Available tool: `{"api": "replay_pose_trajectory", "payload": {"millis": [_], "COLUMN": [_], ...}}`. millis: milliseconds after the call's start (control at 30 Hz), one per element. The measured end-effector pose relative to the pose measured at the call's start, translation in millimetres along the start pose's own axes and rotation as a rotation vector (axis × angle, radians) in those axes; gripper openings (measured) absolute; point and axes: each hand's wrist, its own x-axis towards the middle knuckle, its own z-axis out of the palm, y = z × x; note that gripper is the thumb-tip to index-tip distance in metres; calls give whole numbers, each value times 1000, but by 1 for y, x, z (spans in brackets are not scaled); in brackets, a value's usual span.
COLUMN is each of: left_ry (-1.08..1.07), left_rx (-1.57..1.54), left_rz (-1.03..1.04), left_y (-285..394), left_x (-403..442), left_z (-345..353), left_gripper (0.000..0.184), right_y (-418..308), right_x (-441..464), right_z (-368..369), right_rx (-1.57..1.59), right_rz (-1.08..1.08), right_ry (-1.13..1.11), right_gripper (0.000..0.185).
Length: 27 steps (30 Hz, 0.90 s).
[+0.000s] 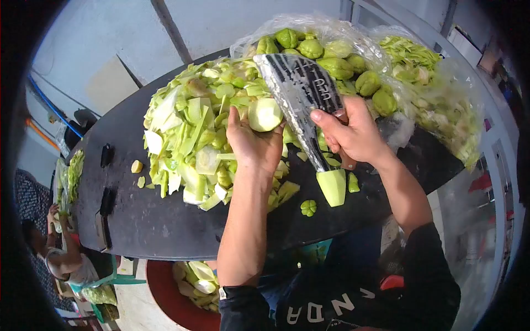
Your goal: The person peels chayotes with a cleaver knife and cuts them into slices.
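Observation:
My right hand grips a broad cleaver, its dark blade streaked with pale residue and marked with letters. The blade slants across the view, its lower corner by a pale peeled chayote piece on the table. Palm up, my left hand holds a cut chayote with a flat pale face; its fingers are partly hidden behind the piece. Around and behind this hand spreads a big heap of chayote peelings and slices. A small green chayote end lies near the table's front edge.
Whole chayotes sit in a clear plastic bag at the back, beside bagged green strips. The dark table has a curved edge. Below stands a red tub with cut pieces. Another person sits at far left.

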Motion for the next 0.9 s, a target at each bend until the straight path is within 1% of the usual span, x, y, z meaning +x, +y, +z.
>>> {"api": "replay_pose_trajectory", "payload": {"millis": [33,100,167,200,300,333,400,633,700,800,900], "left_ry": [-66,-41,-148,-148,-263,-263,-346,-363,-239,-264,-272], "left_rx": [31,75,94,94,187,185,266,289,300,317,350], "left_rz": [20,7,47,49,130,130,154,159,81,50,25], "left_y": [-1,0,4,5,9,9,11,3,-3,-12,-16], "left_x": [1,1,1,0,-3,-2,-1,-5,-10,-12,-12], "left_z": [-2,-3,-3,-2,2,2,2,1,2,1,1], "left_gripper": [52,55,55,55,49,49,46,43,43,44,44], "right_y": [1,1,-1,0,3,4,2,8,8,7,9], "right_x": [2,3,3,4,6,6,6,9,9,10,11], "right_z": [-1,-4,-5,-6,-9,-10,-9,-8,-8,-9,-13], "right_rx": [2,-6,45,46,53,54,55,105,135,215,251], "right_rz": [30,33,95,94,92,107,122,114,122,72,103], "right_ry": [-53,-72,-102,-104,-141,-141,-145,-133,-121,-64,-57], "right_gripper": [29,30,32,32,32,31,31,27,26,28,27]}}
